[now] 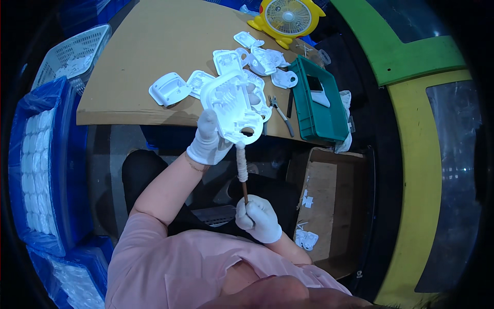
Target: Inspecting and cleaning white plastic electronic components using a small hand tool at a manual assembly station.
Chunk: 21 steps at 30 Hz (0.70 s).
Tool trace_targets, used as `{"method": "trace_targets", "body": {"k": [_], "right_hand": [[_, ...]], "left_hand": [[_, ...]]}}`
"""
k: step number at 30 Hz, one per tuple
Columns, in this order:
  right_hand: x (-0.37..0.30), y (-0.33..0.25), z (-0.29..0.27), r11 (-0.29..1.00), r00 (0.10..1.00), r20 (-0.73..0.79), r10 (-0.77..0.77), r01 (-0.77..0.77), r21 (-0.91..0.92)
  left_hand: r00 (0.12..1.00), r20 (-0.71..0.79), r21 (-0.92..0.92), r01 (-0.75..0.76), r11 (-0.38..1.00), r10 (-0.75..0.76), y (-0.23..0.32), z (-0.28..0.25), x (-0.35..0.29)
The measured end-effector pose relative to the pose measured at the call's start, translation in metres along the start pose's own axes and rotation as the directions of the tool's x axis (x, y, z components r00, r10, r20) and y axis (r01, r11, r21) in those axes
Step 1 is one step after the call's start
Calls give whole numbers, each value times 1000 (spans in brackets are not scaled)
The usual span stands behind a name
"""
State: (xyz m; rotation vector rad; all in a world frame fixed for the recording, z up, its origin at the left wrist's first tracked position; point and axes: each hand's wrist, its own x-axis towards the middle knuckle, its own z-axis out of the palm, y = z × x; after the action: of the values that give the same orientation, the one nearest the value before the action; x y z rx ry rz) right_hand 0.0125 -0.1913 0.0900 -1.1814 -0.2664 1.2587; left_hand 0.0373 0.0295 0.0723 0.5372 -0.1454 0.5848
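My left hand (pixel 207 144), in a white glove, grips a white molded plastic shell (pixel 226 110) and holds it up over the table's near edge. The shell's ribbed inner side shows, and a ring-shaped hole sits at its near end. My right hand (pixel 259 220), also gloved, is closed round the lower end of a thin brown stick (pixel 242 170). White cloth or string is wrapped around the stick's upper part. Its tip meets or lies just under the shell's near end; I cannot tell which. More white plastic shells (pixel 169 90) lie beyond on the table.
Cutting pliers (pixel 281 115) lie beside a green crate (pixel 303 121) on the cardboard-covered table (pixel 128 62). A yellow fan (pixel 263 15) stands at the back. Below right is an open cardboard box (pixel 321 206) with white scraps. Blue bins (pixel 64 170) of wrapped white parts stand left.
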Motion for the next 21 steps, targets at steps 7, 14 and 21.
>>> {"method": "trace_targets", "body": {"k": [7,14,21], "right_hand": [[1,-1,-6,985,993,72,-93,81,153],[0,-1,-9,982,989,122,-82,59,177],[5,-3,-1,964,956,-149,-253,237,-118]], "left_hand": [[1000,-22,60,-12,998,13,1,4,-1],[999,-27,45,-16,999,17,-1,5,-1],[999,-31,48,18,999,-16,-3,6,-6]]}}
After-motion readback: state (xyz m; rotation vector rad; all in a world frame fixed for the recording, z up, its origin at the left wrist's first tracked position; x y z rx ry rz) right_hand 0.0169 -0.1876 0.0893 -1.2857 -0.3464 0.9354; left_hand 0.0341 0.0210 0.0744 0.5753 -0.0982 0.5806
